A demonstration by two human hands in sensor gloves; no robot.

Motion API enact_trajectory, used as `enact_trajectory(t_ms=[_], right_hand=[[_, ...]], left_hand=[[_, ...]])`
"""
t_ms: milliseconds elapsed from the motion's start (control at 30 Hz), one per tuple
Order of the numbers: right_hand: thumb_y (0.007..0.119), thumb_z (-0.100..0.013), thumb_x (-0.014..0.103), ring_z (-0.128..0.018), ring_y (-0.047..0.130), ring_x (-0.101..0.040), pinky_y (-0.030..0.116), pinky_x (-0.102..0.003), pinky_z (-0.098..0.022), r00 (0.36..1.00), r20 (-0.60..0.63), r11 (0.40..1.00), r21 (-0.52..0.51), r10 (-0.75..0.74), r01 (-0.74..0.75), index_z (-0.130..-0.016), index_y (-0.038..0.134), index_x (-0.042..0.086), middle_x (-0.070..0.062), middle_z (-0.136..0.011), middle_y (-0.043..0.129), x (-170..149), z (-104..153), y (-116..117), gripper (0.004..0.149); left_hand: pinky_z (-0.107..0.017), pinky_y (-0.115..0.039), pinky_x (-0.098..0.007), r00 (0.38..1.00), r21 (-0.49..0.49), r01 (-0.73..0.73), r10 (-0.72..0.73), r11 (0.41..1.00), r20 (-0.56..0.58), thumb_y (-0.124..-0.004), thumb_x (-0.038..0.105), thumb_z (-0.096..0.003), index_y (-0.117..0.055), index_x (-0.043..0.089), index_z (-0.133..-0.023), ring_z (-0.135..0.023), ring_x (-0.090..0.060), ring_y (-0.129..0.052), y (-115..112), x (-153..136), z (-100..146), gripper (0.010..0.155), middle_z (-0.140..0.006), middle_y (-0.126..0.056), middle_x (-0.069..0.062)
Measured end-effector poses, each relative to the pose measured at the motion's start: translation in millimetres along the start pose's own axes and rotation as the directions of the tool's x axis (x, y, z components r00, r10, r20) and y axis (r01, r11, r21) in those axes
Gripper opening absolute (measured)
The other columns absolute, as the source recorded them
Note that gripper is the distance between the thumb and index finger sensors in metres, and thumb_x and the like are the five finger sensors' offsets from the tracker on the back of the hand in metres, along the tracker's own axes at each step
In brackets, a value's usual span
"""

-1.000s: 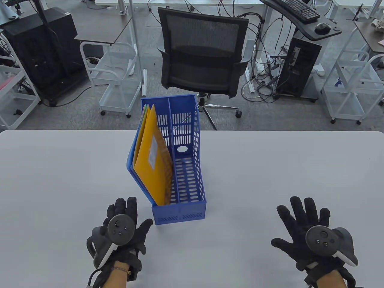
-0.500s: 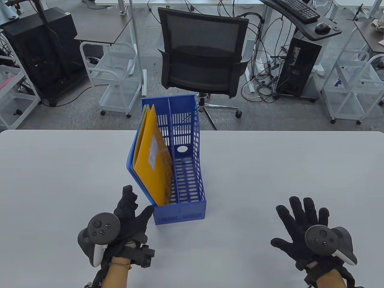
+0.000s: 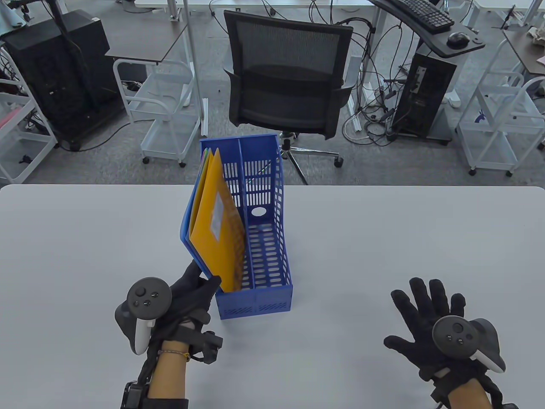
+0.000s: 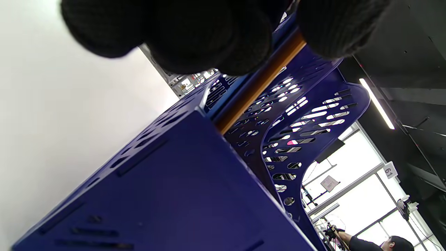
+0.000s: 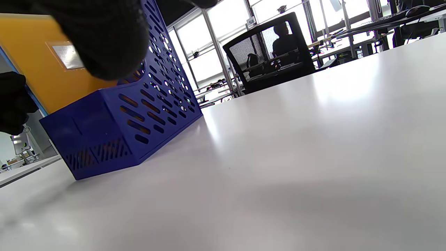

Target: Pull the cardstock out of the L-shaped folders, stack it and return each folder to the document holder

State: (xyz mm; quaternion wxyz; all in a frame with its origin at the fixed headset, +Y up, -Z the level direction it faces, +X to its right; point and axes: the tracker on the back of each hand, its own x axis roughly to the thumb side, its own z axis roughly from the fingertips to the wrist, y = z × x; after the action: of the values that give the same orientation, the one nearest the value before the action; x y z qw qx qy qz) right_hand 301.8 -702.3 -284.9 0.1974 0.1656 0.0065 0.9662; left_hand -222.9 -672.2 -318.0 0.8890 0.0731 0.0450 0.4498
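— How many hands were there, and what were they doing?

— Two. The left hand (image 3: 187, 294) was near the table's front edge, its fingers (image 4: 195, 38) and thumb closed on the lower edge of the folders (image 3: 215, 232). The right hand (image 3: 430, 324) lay towards the front right corner, fingers spread flat, holding nothing.

— And the folders?

— Several, leaning to the left in the left slot of one blue document holder (image 3: 272, 264). An orange one faced outward with blue ones behind it; I couldn't count them exactly. The right slot held none. The holder stood near the middle of the table, running from the back edge towards the front.

— The surface and the room?

— A plain white table (image 3: 383, 238). Behind it stood one black mesh chair (image 3: 289, 76), white wire carts, desks and computer towers on grey carpet.
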Motion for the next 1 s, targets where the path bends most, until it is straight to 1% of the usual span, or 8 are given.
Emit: enact_trajectory(t_ms=[67,200,333,433,467,567,700,1000], right_hand=[[0.081,-0.044,0.062,-0.100,-0.004,-0.046,-0.006,-0.073,-0.059,1.000,-0.003,1.000,-0.001,-0.007,0.007,-0.110,0.031,0.028,-0.017,-0.119,0.008,-1,-1,0,0.089],[0.082,-0.044,0.062,-0.100,-0.004,-0.046,-0.006,-0.073,-0.059,1.000,-0.007,1.000,0.003,-0.012,0.012,-0.110,0.031,0.028,-0.017,-0.119,0.008,-2,-1,0,0.089],[0.082,-0.044,0.061,-0.100,-0.004,-0.046,-0.006,-0.073,-0.059,1.000,-0.001,1.000,0.000,-0.012,0.012,-0.110,0.031,0.028,-0.017,-0.119,0.008,-3,-2,0,0.089],[0.082,-0.044,0.061,-0.100,-0.004,-0.046,-0.006,-0.073,-0.059,1.000,0.001,1.000,-0.001,-0.010,0.010,-0.110,0.031,0.028,-0.017,-0.119,0.008,-3,-2,0,0.089],[0.082,-0.044,0.061,-0.100,-0.004,-0.046,-0.006,-0.073,-0.059,1.000,0.000,1.000,-0.001,-0.009,0.009,-0.110,0.031,0.028,-0.017,-0.119,0.008,-3,-2,0,0.089],[0.082,-0.044,0.061,-0.100,-0.004,-0.046,-0.006,-0.073,-0.059,1.000,0.001,1.000,-0.002,-0.008,0.008,-0.110,0.031,0.028,-0.017,-0.119,0.008,-3,-1,1,0.089],[0.081,-0.044,0.061,-0.100,-0.004,-0.046,-0.006,-0.073,-0.059,1.000,0.003,1.000,-0.004,-0.010,0.010,-0.110,0.031,0.028,-0.017,-0.119,0.008,-4,-1,1,0.089],[0.081,-0.044,0.061,-0.100,-0.003,-0.046,-0.005,-0.073,-0.059,1.000,0.002,1.000,-0.006,-0.007,0.007,-0.110,0.031,0.028,-0.017,-0.119,0.008,-4,0,2,0.089]], left_hand=[[-0.037,-0.092,-0.045,1.000,-0.020,0.001,-0.001,1.000,-0.003,-0.084,0.055,-0.0470,-0.071,0.025,-0.103,-0.041,-0.019,-0.106,-4,1,-3,0.065,-0.067,-0.102,-0.001],[-0.033,-0.093,-0.044,1.000,-0.004,0.019,-0.019,1.000,-0.001,-0.085,0.053,-0.0472,-0.073,0.026,-0.102,-0.036,-0.017,-0.107,-8,5,-6,0.062,-0.061,-0.104,0.001],[-0.031,-0.093,-0.044,0.998,0.016,0.062,-0.062,0.998,0.001,-0.084,0.049,-0.0489,-0.076,0.022,-0.099,-0.032,-0.017,-0.107,-9,10,-6,0.057,-0.055,-0.105,0.000],[-0.026,-0.095,-0.042,0.990,0.081,0.143,-0.143,0.986,-0.012,-0.085,0.045,-0.0490,-0.084,0.016,-0.091,-0.025,-0.014,-0.109,-7,17,-4,0.051,-0.047,-0.108,0.002],[-0.023,-0.096,-0.041,0.988,0.106,0.152,-0.151,0.983,-0.020,-0.086,0.043,-0.0484,-0.089,0.014,-0.086,-0.021,-0.014,-0.110,-6,18,-3,0.048,-0.043,-0.110,0.002],[-0.019,-0.098,-0.039,0.978,0.198,0.210,-0.203,0.957,-0.056,-0.089,0.045,-0.0477,-0.096,0.013,-0.077,-0.016,-0.012,-0.113,-5,21,0,0.044,-0.035,-0.112,0.003],[-0.017,-0.099,-0.038,0.976,0.253,0.217,-0.199,0.943,-0.092,-0.091,0.045,-0.0472,-0.099,0.013,-0.072,-0.014,-0.011,-0.114,-7,21,4,0.041,-0.032,-0.113,0.003],[-0.019,-0.099,-0.038,0.978,0.276,0.207,-0.192,0.938,-0.082,-0.091,0.048,-0.0452,-0.101,0.016,-0.070,-0.015,-0.012,-0.115,-6,19,7,0.041,-0.032,-0.114,0.003]])
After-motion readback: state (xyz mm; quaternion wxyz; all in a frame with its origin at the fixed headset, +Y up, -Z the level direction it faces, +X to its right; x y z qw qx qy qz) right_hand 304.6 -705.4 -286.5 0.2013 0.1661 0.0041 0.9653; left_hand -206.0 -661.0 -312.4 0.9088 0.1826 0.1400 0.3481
